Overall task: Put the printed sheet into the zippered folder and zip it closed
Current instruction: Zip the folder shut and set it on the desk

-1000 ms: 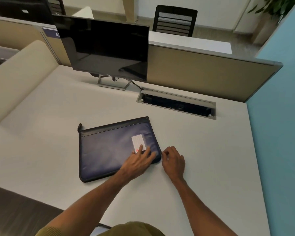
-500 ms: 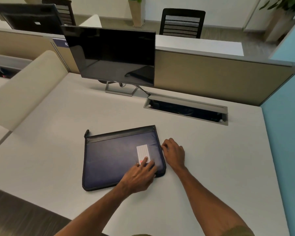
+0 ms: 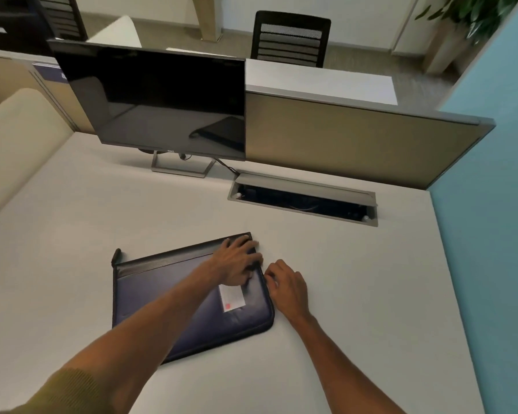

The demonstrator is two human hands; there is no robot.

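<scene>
A dark blue zippered folder lies flat on the white desk, with a small white label bearing a red mark on its cover. My left hand presses flat on the folder's far right corner, fingers spread. My right hand sits at the folder's right edge, fingertips pinched at the zipper track; the pull itself is hidden by the fingers. No printed sheet is visible.
A black monitor on a metal stand is at the back of the desk. An open cable tray is set into the desk behind the folder. A beige partition and a blue wall bound the desk.
My left hand has moved from the label area up to the folder's far right corner. My right hand has slid further along the right edge, away from the near corner.
</scene>
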